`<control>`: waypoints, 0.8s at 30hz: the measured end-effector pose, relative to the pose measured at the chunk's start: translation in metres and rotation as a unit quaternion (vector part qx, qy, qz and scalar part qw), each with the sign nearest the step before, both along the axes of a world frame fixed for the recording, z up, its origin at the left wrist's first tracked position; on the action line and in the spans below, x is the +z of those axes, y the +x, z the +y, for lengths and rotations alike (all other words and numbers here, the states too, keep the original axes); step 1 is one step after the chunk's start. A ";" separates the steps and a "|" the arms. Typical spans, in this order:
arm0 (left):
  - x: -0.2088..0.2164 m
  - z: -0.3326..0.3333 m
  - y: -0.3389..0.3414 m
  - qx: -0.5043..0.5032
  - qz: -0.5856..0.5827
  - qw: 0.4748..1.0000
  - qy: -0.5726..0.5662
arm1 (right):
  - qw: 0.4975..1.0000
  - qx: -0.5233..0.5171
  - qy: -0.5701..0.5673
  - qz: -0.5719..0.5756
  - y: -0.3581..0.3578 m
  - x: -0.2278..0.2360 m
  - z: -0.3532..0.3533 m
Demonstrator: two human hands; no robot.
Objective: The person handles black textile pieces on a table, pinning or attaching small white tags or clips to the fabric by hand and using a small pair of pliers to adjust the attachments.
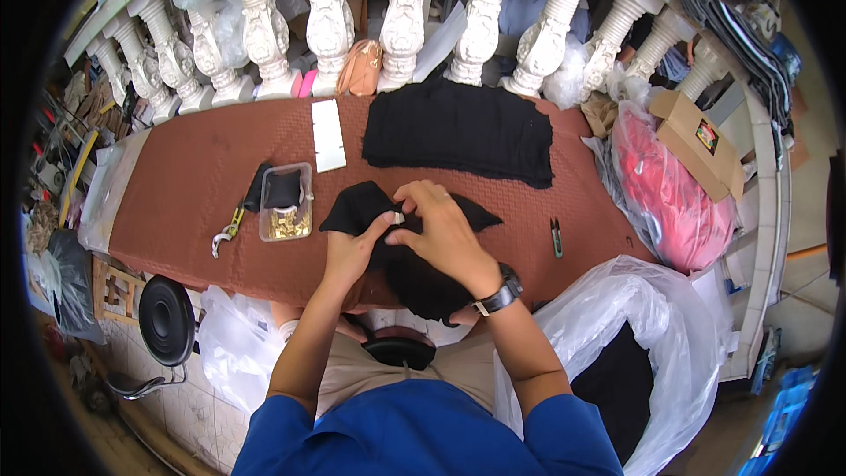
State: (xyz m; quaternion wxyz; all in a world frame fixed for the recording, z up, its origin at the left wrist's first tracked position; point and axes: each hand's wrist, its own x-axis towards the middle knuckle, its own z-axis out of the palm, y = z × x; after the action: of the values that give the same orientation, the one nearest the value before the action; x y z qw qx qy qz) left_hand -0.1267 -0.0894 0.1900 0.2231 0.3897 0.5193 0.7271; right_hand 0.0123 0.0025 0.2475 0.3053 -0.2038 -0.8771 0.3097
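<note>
Black cloth piece, plain, matte, soft. Bunched and creased mid-piece, not flat. Left part stood puffed up in a rounded fold; right part tapered to a pointed corner, aimed toward the table's right end. Lower part drooped in a dark lump over the near edge of the table, around mid-length. Middle partly hidden; number of layers couldn't be told. Outline irregular, several folds overlapping.

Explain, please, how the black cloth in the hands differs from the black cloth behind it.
The held cloth is bunched, with pointed corners; the back cloth lies flat, roughly rectangular. The left hand and right hand touch the held cloth; no hand touches the back cloth. Both are black.
</note>
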 end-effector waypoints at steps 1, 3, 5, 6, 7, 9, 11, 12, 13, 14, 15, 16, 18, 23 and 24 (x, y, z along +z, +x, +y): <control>-0.002 -0.005 -0.015 -0.067 0.034 0.996 -0.053 | 0.999 0.023 -0.007 0.028 0.004 0.008 0.010; 0.008 -0.002 -0.021 -0.122 0.053 0.989 -0.061 | 0.994 0.041 -0.056 0.087 0.002 0.008 0.039; 0.029 0.000 -0.026 -0.231 0.070 0.966 -0.091 | 0.973 0.092 -0.195 0.082 -0.008 0.002 0.061; 0.035 0.004 -0.031 -0.236 0.146 0.956 -0.095 | 0.920 0.148 -0.353 0.082 -0.016 -0.003 0.066; 0.044 0.010 -0.031 -0.243 0.142 0.952 -0.117 | 0.921 0.175 -0.346 0.035 -0.020 -0.008 0.078; 0.054 0.022 -0.035 -0.255 0.141 0.947 -0.136 | 0.909 0.209 -0.359 -0.041 -0.015 -0.005 0.087; 0.061 0.027 -0.044 -0.268 0.138 0.942 -0.145 | 0.923 0.178 -0.341 -0.020 -0.011 0.000 0.087; 0.060 0.026 -0.050 -0.231 0.147 0.949 -0.156 | 0.928 0.148 -0.341 -0.030 -0.009 0.003 0.088; 0.059 0.025 -0.053 -0.215 0.149 0.952 -0.157 | 0.932 0.117 -0.343 -0.011 -0.005 0.013 0.082; 0.059 0.024 -0.055 -0.200 0.152 0.955 -0.159 | 0.918 0.105 -0.382 0.019 -0.006 0.007 0.084; 0.052 0.030 -0.059 -0.197 0.165 0.954 -0.154 | 0.912 0.101 -0.396 0.039 -0.003 -0.002 0.093; 0.039 0.034 -0.066 -0.188 0.178 0.954 -0.152 | 0.903 0.103 -0.412 0.058 -0.006 -0.008 0.096; 0.029 0.037 -0.071 -0.124 0.263 0.940 -0.177 | 0.890 0.057 -0.438 0.109 -0.010 -0.018 0.095; 0.003 0.048 -0.073 0.124 0.407 0.886 -0.182 | 0.910 0.027 -0.377 0.172 -0.017 -0.037 0.109; 0.002 0.048 -0.071 0.113 0.363 0.899 -0.218 | 0.918 0.038 -0.352 0.178 -0.018 -0.040 0.112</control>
State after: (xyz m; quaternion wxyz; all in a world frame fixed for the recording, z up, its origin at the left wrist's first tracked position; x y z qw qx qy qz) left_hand -0.1973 -0.0412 0.1917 0.0154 0.5069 0.7503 0.4240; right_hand -0.0053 0.1145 0.2078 0.3530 -0.2065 -0.6498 0.6407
